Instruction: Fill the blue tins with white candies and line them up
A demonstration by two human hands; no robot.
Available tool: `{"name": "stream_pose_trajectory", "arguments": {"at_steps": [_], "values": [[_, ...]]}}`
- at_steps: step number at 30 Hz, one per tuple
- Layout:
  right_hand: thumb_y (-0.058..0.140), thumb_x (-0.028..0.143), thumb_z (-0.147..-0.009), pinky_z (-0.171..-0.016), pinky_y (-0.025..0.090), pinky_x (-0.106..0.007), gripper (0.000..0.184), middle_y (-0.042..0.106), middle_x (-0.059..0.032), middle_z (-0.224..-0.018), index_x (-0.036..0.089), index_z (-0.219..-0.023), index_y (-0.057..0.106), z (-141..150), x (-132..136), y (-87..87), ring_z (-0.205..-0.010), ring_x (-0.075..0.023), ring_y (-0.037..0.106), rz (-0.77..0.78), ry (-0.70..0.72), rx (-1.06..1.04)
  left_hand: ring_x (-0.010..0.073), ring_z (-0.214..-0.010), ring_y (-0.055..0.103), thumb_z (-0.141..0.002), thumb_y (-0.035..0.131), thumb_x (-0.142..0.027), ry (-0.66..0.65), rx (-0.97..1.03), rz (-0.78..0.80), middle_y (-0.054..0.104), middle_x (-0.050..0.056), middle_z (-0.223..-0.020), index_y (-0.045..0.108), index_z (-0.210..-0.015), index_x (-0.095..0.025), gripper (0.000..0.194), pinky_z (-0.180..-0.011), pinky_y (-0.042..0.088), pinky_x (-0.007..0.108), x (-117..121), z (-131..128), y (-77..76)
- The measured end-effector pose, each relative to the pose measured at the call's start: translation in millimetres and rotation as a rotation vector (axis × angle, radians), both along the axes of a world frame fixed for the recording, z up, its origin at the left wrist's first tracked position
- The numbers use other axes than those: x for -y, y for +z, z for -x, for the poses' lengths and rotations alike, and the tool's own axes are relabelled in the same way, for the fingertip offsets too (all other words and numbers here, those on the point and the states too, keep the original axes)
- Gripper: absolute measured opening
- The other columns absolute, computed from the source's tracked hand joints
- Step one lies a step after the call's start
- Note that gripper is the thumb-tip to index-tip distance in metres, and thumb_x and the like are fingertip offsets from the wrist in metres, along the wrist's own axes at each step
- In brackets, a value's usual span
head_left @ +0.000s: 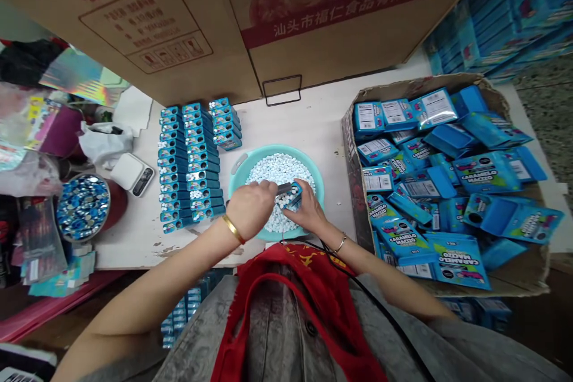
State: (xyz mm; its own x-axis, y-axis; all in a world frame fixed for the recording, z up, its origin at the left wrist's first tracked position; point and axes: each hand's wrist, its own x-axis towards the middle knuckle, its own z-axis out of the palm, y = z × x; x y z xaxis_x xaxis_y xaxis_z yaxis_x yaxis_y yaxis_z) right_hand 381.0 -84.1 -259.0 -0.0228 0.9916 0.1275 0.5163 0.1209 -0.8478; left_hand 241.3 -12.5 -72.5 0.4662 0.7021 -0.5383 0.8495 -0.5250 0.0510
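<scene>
My left hand (pixel 251 206) is closed around a dark, narrow scoop-like tool (pixel 283 188) above the turquoise basin (pixel 314 162). Small white candies (pixel 283 161) fill that basin. My right hand (pixel 308 209) grips a small blue candy box (pixel 295 191), its open end towards the tool, with white pieces showing at the opening. Tool and box meet or nearly meet; contact is hard to make out. To the left, filled blue boxes (pixel 203 161) stand in three columns on the white table (pixel 277 122).
A torn carton (pixel 353 155) of blue candy boxes (pixel 486 176) stands right. Large cardboard boxes (pixel 331 36) line the back, with a thin wire stand (pixel 283 101) before them. At left are a white scale (pixel 133 173) and a tub of blue-silver pieces (pixel 83 206).
</scene>
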Motion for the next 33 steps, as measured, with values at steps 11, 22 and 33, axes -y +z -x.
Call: {"name": "stream_pose_trajectory", "arguments": {"at_steps": [11,22,33], "values": [[0.074,0.035,-0.072,-0.110,0.042,-0.049,0.087,0.048,-0.0190,-0.139,0.017,-0.143,0.027,16,-15,14.3,-0.134,-0.0303,0.045,0.041,0.072,-0.062,0.0232,-0.088,0.065,-0.091,0.049,-0.041,0.115,0.167,0.030,0.065,0.008,-0.100,0.053,-0.100,-0.018,0.024,-0.072,0.046,0.031,-1,14,-77.7],[0.060,0.057,-0.081,-0.096,0.042,-0.057,0.057,0.059,-0.0194,-0.113,0.012,-0.117,0.060,-247,-56,33.4,-0.112,-0.0353,0.052,0.071,-0.698,0.583,0.0234,-0.086,0.061,-0.089,0.036,-0.055,0.104,0.109,-0.376,0.061,0.006,-0.109,0.052,-0.110,-0.023,0.042,-0.071,0.049,0.032,-124,107,-51.1],[0.072,0.052,-0.071,-0.083,0.050,-0.043,0.048,0.066,-0.0082,-0.094,0.017,-0.103,0.061,-300,-10,49.3,-0.088,-0.0252,0.062,0.317,-0.617,0.227,0.0283,-0.084,0.063,-0.086,0.031,-0.048,0.098,0.006,-0.214,0.060,0.012,-0.111,0.058,-0.113,-0.018,0.048,-0.068,0.050,0.035,-173,159,-131.5]]}}
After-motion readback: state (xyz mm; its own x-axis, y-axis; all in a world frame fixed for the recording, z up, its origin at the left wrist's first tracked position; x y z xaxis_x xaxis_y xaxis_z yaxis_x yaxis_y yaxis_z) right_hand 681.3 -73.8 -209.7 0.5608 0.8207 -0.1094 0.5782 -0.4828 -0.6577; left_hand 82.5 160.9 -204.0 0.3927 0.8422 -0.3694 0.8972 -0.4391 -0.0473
